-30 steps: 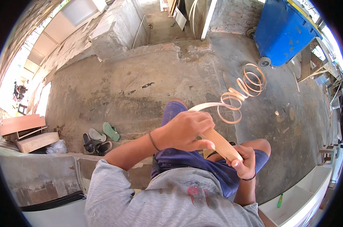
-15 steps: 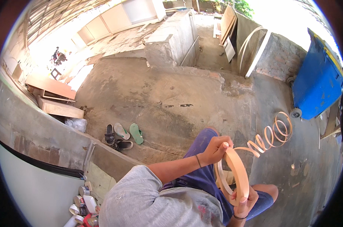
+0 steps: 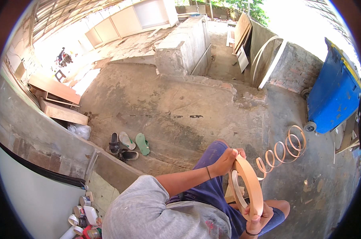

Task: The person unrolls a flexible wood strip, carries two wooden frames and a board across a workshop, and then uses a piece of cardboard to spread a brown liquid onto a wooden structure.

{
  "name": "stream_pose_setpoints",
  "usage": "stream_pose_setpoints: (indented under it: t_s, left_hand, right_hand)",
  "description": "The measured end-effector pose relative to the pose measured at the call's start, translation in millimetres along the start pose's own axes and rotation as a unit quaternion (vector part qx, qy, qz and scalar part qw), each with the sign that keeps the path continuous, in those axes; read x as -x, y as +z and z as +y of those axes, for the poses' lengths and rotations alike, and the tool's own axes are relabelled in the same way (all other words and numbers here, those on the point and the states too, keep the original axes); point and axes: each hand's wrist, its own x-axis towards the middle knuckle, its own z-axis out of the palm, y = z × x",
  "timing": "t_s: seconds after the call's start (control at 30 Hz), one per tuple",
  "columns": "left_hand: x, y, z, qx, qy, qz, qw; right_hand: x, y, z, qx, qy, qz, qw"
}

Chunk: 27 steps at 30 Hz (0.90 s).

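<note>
I hold a roll of pale wood-coloured edge banding (image 3: 251, 184) upright over my lap, its open middle turned to the left. My left hand (image 3: 227, 161) is closed on the top of the roll, with the thumb pressed at the rim. Low down, my right hand (image 3: 261, 220) grips the near side, thumb over the band. A loose spiral of the same banding (image 3: 284, 152) trails away to the right across the floor. Its near end runs behind the roll, so I cannot see where it joins.
Sandals and dark shoes (image 3: 124, 148) lie on the concrete floor ahead to the left. A blue wheeled bin (image 3: 332, 89) stands at the right. Cans and bottles (image 3: 86, 217) crowd the lower left, beside a pale panel (image 3: 33, 195). Low concrete walls (image 3: 180, 49) rise ahead.
The near turns of the loose spiral have shifted and opened out, and its end sits lower beside the roll. The roll has tilted slightly. Both hands keep their hold; the whole view has shifted a little.
</note>
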Motion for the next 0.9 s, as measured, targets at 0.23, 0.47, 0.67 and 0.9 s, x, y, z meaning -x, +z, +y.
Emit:
stream_pose_setpoints:
  t_s: [0.23, 0.47, 0.67, 0.9]
  left_hand:
    - [28.9, 28.5, -64.9, 0.216, -0.091, 0.192, 0.953]
    - [-21.1, 46.2, 13.4, 0.328, -0.138, 0.253, 0.900]
    - [-52.8, 1.8, 39.9, 0.053, 0.079, 0.191, 0.977]
    - [-65.6, -6.8, 113.2, -0.396, 0.395, -0.123, 0.820]
  right_hand:
    - [-6.8, -6.7, 2.4, -0.192, -0.138, 0.036, 0.971]
    - [6.1, -7.2, 21.5, -0.012, -0.119, 0.002, 0.993]
    - [-10.2, 2.4, 15.9, -0.127, -0.092, -0.119, 0.980]
    - [-11.8, 2.1, 16.6, -0.155, 0.055, -0.093, 0.982]
